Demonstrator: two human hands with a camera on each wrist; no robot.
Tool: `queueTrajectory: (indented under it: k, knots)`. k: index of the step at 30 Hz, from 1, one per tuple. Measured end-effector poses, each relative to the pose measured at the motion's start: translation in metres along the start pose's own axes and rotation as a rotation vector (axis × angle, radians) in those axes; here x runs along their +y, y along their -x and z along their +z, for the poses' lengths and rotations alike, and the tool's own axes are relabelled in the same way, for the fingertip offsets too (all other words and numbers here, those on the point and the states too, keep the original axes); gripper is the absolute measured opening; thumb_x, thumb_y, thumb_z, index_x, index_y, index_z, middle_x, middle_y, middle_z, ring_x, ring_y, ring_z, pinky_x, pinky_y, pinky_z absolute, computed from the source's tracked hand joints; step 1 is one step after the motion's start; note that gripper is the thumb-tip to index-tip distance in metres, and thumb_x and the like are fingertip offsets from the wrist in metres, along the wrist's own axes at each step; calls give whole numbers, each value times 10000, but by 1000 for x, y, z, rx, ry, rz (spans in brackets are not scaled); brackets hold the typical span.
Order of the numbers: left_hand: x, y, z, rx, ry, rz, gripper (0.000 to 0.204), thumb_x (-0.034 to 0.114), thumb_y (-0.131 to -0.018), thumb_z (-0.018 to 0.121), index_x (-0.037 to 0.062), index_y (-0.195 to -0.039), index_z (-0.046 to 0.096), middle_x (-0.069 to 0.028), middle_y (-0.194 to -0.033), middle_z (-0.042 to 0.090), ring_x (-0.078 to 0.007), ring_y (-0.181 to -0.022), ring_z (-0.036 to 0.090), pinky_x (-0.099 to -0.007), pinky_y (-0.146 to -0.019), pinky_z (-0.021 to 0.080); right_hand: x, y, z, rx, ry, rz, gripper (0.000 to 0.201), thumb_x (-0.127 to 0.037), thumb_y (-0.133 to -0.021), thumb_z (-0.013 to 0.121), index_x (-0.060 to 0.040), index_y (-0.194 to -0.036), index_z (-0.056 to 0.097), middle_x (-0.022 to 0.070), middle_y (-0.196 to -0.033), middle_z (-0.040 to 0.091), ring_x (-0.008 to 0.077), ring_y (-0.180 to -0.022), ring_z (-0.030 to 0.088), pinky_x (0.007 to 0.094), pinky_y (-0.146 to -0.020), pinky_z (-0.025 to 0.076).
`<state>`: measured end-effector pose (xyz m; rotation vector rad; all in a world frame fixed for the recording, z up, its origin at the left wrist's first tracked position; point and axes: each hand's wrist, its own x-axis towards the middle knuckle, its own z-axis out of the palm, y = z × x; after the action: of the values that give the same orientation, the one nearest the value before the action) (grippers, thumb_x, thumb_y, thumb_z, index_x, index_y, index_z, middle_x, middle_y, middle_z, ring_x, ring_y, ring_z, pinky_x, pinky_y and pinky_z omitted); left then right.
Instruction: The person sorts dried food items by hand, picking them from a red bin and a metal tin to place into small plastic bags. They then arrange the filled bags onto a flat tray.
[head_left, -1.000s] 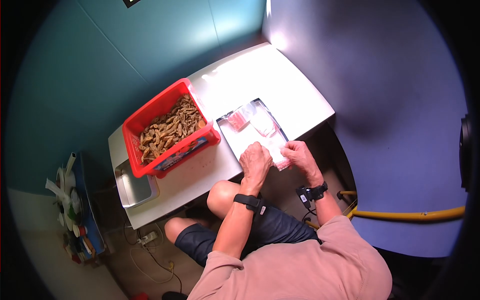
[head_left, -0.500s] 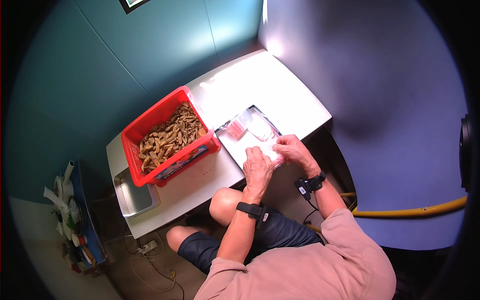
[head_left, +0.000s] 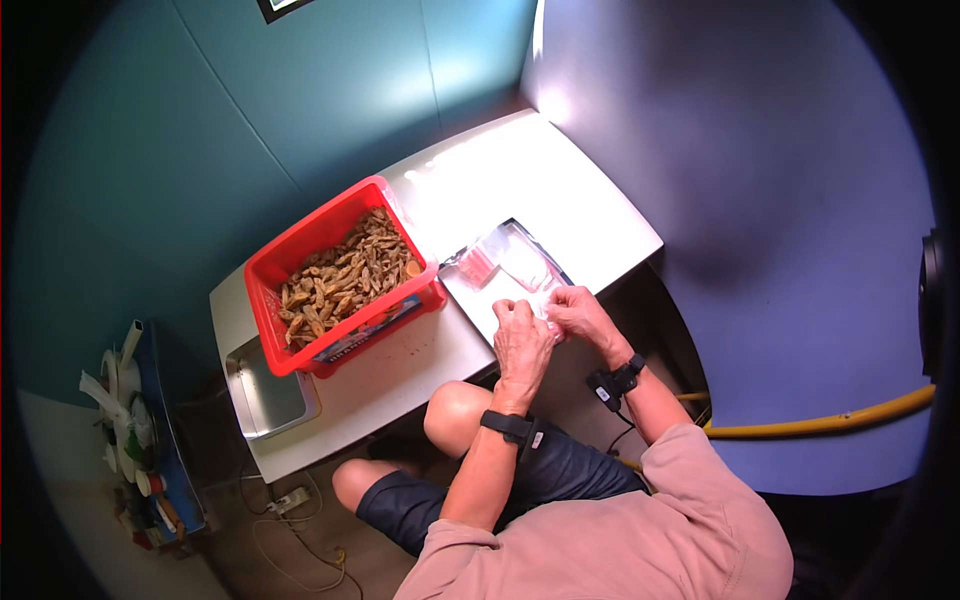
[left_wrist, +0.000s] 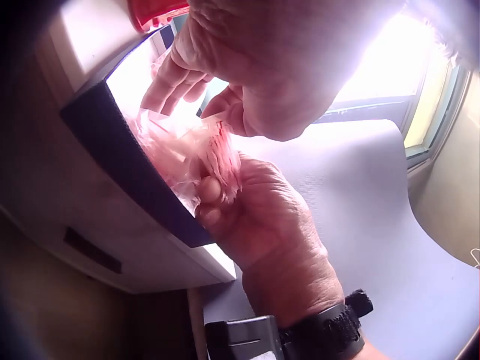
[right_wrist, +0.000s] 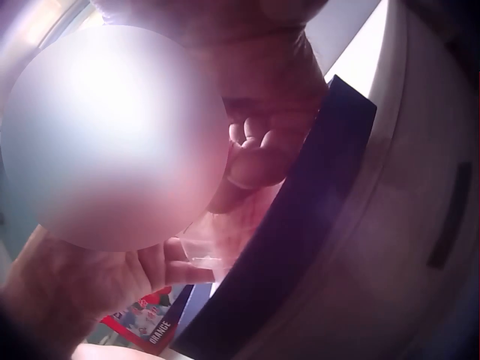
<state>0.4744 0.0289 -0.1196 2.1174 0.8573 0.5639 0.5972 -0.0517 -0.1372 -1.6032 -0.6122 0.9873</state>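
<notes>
Between both hands is a thin clear plastic bag with red marks point(left_wrist: 169, 150), crumpled over the near edge of a shallow dark-sided tray point(left_wrist: 127, 154). My right hand point(head_left: 585, 318) pinches it from the right, thumb and fingers curled on the film. From the left, my left hand point(head_left: 523, 345) pinches its upper edge between thumb and fingers. More flat plastic packets lie inside the tray, one red-printed packet point(head_left: 477, 266) and a whitish packet point(head_left: 527, 264). A large pale blur hides part of the hands in the right wrist view.
A red basket point(head_left: 402, 283) full of brown, dried finger-shaped pieces point(head_left: 345, 278) stands left of the tray on the white table point(head_left: 590, 200). A metal pan point(head_left: 268, 388) sits at the table's left end. Blue partition point(head_left: 780, 250) to the right; cables point(head_left: 290, 500) on the floor.
The bag earlier hung flat past the tray's near edge; now it is bunched between the hands. The right hand has come in closer to the left. The head view has shifted slightly.
</notes>
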Motion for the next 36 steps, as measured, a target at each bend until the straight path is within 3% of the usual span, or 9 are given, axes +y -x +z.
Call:
queueTrajectory:
  k: [4,7,9,12,21,28,31,33,36]
  knots:
    - [-2,0,-1,21,20,6,135,62,-829,536,-42,-911,554,-248,-1066,478,-438,-834,596,-517,-731,512,-8,6,7,68,42,-54,211,-171,-837,633,-14,-704,586,24,-573,564,80,-458,535,242,-409,413]
    - [-4,0,1,30,25,23,152,63,-824,547,-54,-921,554,-252,-1075,470,-447,-822,599,-517,-720,515,-17,3,11,69,433,28,220,-204,-794,624,-9,-694,615,114,-607,626,190,-491,598,313,-479,476]
    - [-4,0,2,27,31,24,147,61,-820,547,-56,-909,555,-251,-1070,470,-444,-836,592,-515,-732,508,-13,-2,14,193,930,-157,222,-228,-749,604,-16,-705,652,193,-685,647,326,-604,632,387,-597,515]
    - [-5,-1,2,44,34,29,137,56,-803,551,-62,-872,563,-247,-1056,475,-428,-888,566,-502,-783,484,-11,-6,17,234,922,-148,223,-228,-736,589,-22,-733,673,222,-721,644,407,-687,617,440,-665,510]
    - [-4,0,4,74,11,69,115,69,-771,591,-46,-761,593,-209,-967,517,-359,-920,552,-443,-834,461,7,-2,13,234,220,18,236,-203,-788,629,22,-723,600,195,-613,574,286,-541,569,364,-545,471]
    - [-3,0,2,70,36,36,121,101,-773,615,-20,-770,622,-195,-987,526,-342,-959,540,-431,-857,449,13,-7,23,381,684,-286,217,-194,-833,592,17,-787,572,222,-659,569,310,-563,576,404,-554,462]
    - [-4,2,3,73,50,6,131,128,-776,634,-3,-783,641,-198,-1032,531,-343,-992,538,-430,-879,445,21,-9,20,317,594,-229,214,-201,-871,560,6,-817,554,170,-663,591,268,-569,596,381,-541,462]
    - [-6,1,4,86,56,-7,138,143,-778,645,5,-790,650,-204,-1064,534,-344,-1014,537,-429,-893,444,29,-12,10,37,112,-66,231,-220,-905,526,-3,-831,548,72,-663,585,179,-570,600,322,-506,459]
    - [-11,0,6,99,46,-51,160,172,-777,661,21,-829,675,-219,-1150,531,-358,-1086,527,-423,-940,433,-26,19,5,-94,-92,98,239,-230,-929,496,-6,-858,542,-4,-668,544,102,-582,583,262,-483,446]
